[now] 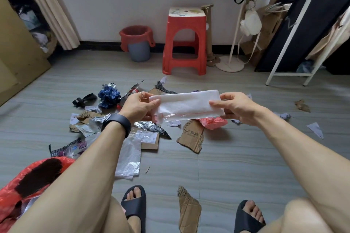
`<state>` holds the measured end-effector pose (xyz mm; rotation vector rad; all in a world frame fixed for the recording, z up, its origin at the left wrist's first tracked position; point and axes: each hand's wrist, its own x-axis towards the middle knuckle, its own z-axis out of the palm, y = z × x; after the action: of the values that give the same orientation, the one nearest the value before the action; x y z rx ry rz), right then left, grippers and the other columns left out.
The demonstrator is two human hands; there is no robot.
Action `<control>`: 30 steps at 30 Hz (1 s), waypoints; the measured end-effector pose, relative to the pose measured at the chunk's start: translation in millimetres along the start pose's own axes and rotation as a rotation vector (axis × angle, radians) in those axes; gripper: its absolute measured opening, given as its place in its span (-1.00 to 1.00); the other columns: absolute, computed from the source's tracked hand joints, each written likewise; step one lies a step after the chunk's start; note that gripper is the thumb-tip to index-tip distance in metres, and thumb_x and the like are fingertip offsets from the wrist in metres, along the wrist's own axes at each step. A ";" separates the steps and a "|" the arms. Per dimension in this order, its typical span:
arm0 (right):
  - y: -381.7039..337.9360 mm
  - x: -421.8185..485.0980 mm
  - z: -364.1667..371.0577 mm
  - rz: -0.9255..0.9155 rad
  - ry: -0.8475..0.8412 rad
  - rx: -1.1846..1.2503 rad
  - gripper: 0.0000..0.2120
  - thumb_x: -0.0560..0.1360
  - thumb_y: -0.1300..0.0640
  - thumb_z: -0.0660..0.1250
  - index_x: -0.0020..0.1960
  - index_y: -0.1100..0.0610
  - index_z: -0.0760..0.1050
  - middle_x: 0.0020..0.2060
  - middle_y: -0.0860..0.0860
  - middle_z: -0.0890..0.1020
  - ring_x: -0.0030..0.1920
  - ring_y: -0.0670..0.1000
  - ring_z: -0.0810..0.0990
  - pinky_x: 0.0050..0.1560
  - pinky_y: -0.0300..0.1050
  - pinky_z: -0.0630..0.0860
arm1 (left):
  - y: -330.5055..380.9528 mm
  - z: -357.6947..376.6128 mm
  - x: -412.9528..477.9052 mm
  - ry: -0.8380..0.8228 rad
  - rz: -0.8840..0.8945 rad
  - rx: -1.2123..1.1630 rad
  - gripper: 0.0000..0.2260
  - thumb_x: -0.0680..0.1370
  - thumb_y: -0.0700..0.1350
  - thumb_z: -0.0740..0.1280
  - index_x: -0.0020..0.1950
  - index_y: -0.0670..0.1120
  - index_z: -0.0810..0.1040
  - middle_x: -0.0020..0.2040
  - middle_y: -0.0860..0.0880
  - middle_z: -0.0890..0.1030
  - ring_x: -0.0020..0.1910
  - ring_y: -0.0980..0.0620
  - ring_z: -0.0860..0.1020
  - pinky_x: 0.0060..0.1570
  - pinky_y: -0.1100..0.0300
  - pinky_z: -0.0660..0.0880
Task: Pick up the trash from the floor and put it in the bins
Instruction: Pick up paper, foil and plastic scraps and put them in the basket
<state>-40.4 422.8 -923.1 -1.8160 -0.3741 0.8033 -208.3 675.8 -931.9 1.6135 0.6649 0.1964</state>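
Observation:
I hold a white plastic wrapper [186,105] stretched flat in the air between both hands. My left hand [138,106] pinches its left end and my right hand [235,107] pinches its right end. Below it the floor is strewn with trash: cardboard scraps [192,136], a crumpled blue foil [109,96], a red plastic scrap [213,122], a clear bag [129,159] and paper bits [315,129]. A grey bin with a red liner [138,43] stands at the far wall. A red bag-lined bin [22,185] sits at my lower left.
A red plastic stool [184,41] stands beside the far bin. A white stand base [230,63] and a black panel with a white frame [295,30] are at right. Cardboard sheets [17,58] lean at left. A torn cardboard piece [189,212] lies between my sandalled feet.

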 end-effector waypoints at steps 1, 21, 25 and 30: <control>0.4 -1.5 -0.3 0.029 -0.033 -0.013 -0.63 0.41 0.11 0.53 0.15 0.25 0.61 -0.15 0.10 0.71 -0.20 0.02 0.64 -0.19 -0.13 0.64 | 1.1 -1.3 -0.2 -0.010 -0.019 -0.032 -0.68 0.53 -0.21 0.42 0.24 -0.25 0.48 -0.06 -0.18 0.63 -0.33 -0.03 0.66 -0.39 0.09 0.63; -9.3 -2.3 -4.5 -0.035 -0.030 0.313 -0.83 0.55 0.33 0.32 0.07 0.16 0.62 -0.29 0.01 0.59 -0.42 -0.11 0.49 -0.39 -0.31 0.44 | 12.0 -7.9 -5.8 -0.221 -0.197 -0.391 -0.54 0.35 -0.33 0.45 0.24 -0.11 0.55 -0.12 -0.10 0.67 -0.28 0.04 0.63 -0.38 0.25 0.57; -12.2 -2.0 -3.9 -0.042 0.010 0.362 -0.72 0.60 0.36 0.18 -0.06 0.15 0.63 -0.35 0.02 0.61 -0.40 -0.09 0.53 -0.38 -0.30 0.48 | 13.4 -8.2 -7.6 -0.232 -0.159 -0.347 -0.69 0.43 -0.34 0.40 0.08 -0.02 0.62 -0.09 -0.11 0.64 -0.28 -0.01 0.61 -0.37 0.25 0.53; -14.2 3.0 2.0 -0.058 0.132 0.383 -0.70 0.57 0.37 0.13 -0.16 0.18 0.60 -0.36 0.08 0.58 -0.40 -0.02 0.55 -0.40 -0.23 0.52 | 12.6 -2.5 -8.6 -0.285 -0.151 -0.219 -0.94 0.52 -0.12 0.38 -0.07 0.05 0.61 -0.13 -0.10 0.64 -0.27 -0.03 0.58 -0.45 0.24 0.50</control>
<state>-37.9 431.6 -911.5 -1.4830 -0.1719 0.6590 -212.7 673.2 -917.3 1.3419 0.5217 -0.0697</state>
